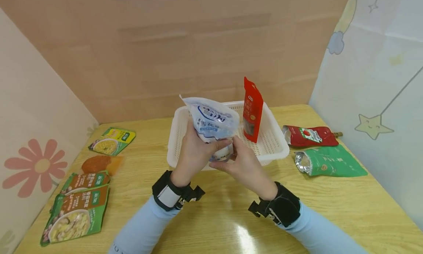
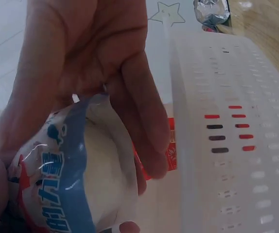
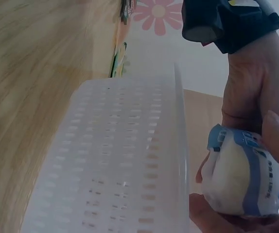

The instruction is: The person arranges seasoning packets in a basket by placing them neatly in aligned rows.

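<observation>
Both hands hold a white-and-blue plastic bag (image 1: 211,118) with Chinese lettering, tilted above the front of a white basket (image 1: 281,145). My left hand (image 1: 196,151) grips the bag's left side, its thumb lying across the front. Low on the bag's right side, my right hand (image 1: 239,158) grips it with thumb and fingers. Through a clear part of the bag (image 2: 103,170), white contents show in the left wrist view. A red pouch (image 1: 252,112) stands upright inside the basket on the right. The bag and hands hide part of the basket's inside.
To the left lie a yellow-green packet (image 1: 112,141), an orange-brown packet (image 1: 99,165) and overlapping brown-green pouches (image 1: 77,210). A red spouted pouch (image 1: 310,135) and a green pouch (image 1: 337,161) lie at right. Walls enclose the wooden table (image 1: 218,217) at the back and sides.
</observation>
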`<state>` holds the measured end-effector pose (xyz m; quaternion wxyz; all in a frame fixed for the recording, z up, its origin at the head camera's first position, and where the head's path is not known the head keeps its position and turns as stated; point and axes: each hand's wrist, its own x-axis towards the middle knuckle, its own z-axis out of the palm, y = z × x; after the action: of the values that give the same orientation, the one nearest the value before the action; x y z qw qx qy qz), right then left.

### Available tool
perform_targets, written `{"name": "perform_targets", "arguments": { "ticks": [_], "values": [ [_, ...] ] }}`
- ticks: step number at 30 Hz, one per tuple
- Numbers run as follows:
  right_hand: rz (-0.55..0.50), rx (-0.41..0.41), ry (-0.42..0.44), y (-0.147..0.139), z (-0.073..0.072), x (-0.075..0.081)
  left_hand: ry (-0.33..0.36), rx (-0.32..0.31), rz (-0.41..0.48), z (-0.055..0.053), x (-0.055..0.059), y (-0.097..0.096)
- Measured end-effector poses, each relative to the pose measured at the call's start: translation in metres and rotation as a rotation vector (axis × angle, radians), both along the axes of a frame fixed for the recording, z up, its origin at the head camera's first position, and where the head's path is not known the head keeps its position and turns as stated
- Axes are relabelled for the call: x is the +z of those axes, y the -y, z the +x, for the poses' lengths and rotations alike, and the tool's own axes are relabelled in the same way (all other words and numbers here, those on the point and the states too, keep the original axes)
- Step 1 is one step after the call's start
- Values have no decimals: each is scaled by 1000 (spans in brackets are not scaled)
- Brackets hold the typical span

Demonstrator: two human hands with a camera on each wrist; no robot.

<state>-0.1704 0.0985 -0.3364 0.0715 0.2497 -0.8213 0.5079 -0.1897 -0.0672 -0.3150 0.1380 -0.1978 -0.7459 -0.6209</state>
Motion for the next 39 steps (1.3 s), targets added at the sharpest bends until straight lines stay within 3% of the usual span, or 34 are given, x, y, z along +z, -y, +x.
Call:
{"name": "perform_targets", "arguments": {
  "ticks": [6,13,16,18,24,26,30,34,39],
  "values": [
    [36,18,-79,6,-7,2,4,-73,-1,2,3,4],
    [55,23,11,-2,-10,10,47,-199,-7,-2,2,10],
    [59,-6,-15,-6,-11,10,53,-256,-24,-4,1,12],
    [51,-26,-70,-7,-12,11,65,-266,-39,-5,3,15],
    [61,-131,-275,-11,-19,10,126,-106,-48,2,22,34],
    [84,-183,-318,-12,-21,9,159,-94,-37,8,29,39],
    [161,-264,-432,-11,-23,6,211,-175,-33,20,37,37],
    [282,-338,-591,-8,-25,0,210,-290,25,29,37,26],
    [423,-431,-765,-3,-21,-7,271,-256,246,34,34,18]
  ]
}}
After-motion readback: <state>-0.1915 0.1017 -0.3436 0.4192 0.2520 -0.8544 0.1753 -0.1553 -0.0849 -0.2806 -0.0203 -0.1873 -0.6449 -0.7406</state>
